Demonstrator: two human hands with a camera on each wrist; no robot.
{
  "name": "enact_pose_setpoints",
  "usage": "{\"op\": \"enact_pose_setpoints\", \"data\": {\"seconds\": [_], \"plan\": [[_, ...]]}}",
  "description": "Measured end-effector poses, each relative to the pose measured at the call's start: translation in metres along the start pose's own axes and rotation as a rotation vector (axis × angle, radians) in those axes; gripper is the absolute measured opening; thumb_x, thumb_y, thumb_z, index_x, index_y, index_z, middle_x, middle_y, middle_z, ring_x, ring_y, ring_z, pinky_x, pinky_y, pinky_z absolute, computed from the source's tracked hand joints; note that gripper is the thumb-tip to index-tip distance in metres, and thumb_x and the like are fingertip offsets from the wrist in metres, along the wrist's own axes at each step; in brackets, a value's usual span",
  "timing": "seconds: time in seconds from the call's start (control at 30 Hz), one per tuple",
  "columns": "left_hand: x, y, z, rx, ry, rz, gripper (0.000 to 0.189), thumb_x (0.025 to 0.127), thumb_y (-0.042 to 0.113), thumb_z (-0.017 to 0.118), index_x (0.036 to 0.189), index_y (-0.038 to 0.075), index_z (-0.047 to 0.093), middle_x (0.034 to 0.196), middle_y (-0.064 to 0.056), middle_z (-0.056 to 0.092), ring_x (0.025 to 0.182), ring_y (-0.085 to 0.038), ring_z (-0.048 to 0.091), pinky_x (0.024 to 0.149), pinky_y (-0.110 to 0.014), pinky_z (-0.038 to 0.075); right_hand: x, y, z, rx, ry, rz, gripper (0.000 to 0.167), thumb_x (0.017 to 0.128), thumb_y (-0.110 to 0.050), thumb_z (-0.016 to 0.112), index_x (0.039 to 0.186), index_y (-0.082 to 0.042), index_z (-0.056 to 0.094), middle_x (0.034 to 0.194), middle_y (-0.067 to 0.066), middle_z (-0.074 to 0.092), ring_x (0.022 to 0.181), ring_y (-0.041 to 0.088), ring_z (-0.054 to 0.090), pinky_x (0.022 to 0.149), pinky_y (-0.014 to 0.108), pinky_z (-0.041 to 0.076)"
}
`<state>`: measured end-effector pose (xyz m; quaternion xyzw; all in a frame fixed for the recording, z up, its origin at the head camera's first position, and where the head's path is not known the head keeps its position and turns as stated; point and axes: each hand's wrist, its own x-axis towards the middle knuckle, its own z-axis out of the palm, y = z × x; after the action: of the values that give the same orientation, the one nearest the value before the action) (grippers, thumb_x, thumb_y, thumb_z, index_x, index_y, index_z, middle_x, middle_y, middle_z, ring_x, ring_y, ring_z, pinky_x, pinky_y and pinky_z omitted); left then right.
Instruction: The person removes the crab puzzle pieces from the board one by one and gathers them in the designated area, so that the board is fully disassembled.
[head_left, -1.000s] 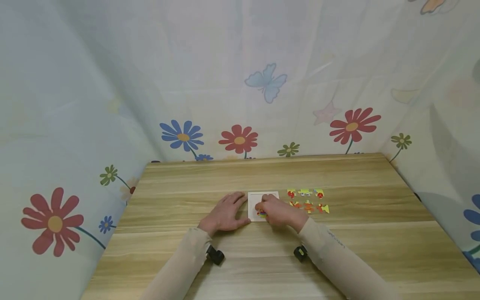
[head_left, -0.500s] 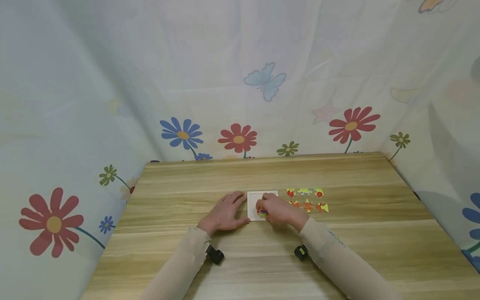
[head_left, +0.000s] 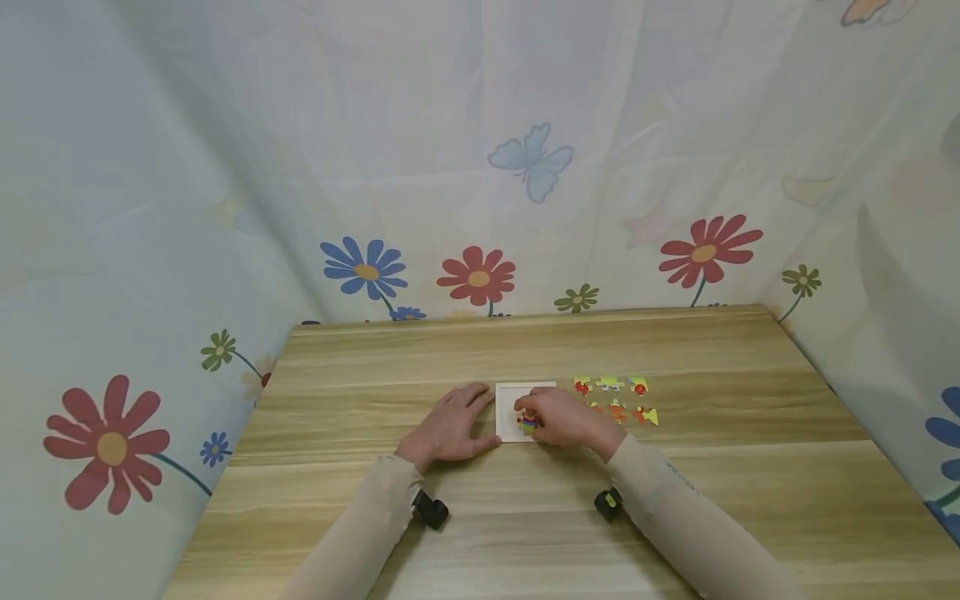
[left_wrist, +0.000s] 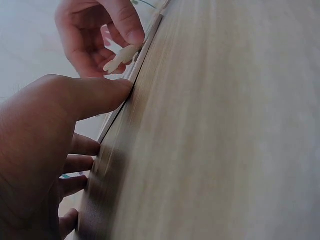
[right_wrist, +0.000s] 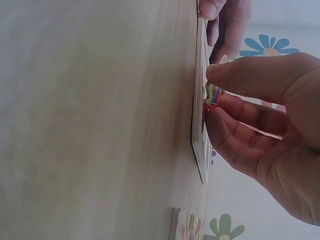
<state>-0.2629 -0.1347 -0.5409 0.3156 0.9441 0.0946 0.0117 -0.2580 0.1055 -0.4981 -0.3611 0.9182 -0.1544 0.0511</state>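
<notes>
A shallow white puzzle frame point(head_left: 506, 435) lies flat at the middle of the table. My left hand point(head_left: 450, 425) lies beside its left edge, fingers spread and the thumb touching its near corner. Over the frame, my right hand point(head_left: 566, 418) pinches a small colourful jigsaw piece point(right_wrist: 215, 94) between thumb and fingers. The piece is tilted up off the frame's floor, and its pale underside shows in the left wrist view. Part of the frame's right side is hidden under the right hand.
Several bright jigsaw pieces point(head_left: 610, 384) lie in two rows just right of the frame, the lower row partly behind the right hand. A flowered cloth point(head_left: 420, 208) hangs behind the wooden table point(head_left: 420, 358).
My right hand has shifted slightly right and turned, so more of the pinched jigsaw piece shows. The left hand and the frame have stayed in place.
</notes>
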Motion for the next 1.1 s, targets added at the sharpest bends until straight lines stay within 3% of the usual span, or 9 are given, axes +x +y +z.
{"op": "enact_pose_setpoints", "data": {"seconds": [0.4,1.1], "plan": [[-0.0003,0.0003,-0.0029,0.000,0.004,0.007,0.080,0.089,0.061,0.055,0.148,0.009,0.041,0.151,-0.008,0.038,0.142,-0.024,0.033,0.117,-0.045,0.027,-0.0021,0.0005,-0.0053,0.071,0.021,0.019,0.031,0.078,-0.011,0.076,0.106,-0.007,0.064,0.087,0.000,0.063,0.075,0.011,0.054,0.068,0.028,0.048],[0.0004,0.0004,-0.0052,-0.011,-0.007,-0.004,0.080,0.089,0.061,0.054,0.148,0.009,0.040,0.152,-0.008,0.037,0.142,-0.025,0.033,0.118,-0.044,0.025,-0.0067,0.0079,-0.0087,0.065,0.032,-0.022,0.031,0.079,-0.012,0.074,0.108,-0.007,0.068,0.094,0.002,0.064,0.081,0.012,0.053,0.074,0.030,0.048]]}}
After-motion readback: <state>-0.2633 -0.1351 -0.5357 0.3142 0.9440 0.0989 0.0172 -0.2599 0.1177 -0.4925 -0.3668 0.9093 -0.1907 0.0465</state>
